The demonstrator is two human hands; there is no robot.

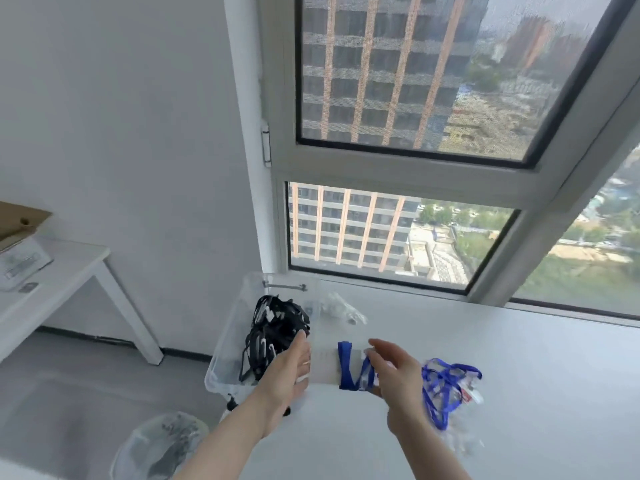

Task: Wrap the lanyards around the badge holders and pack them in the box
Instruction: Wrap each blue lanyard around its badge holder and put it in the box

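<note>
We see a blue lanyard (347, 367) banding a clear holder (325, 370), and beside it a pile (446, 382) that is blue with specks of red and white. The black lanyards (273, 332) carry white bits and lie in a clear box (225, 344). The table (519, 393) is white and the carton (20, 220) is brown. The tower (381, 71) outside shows a grey grid with orange stripes.
</note>
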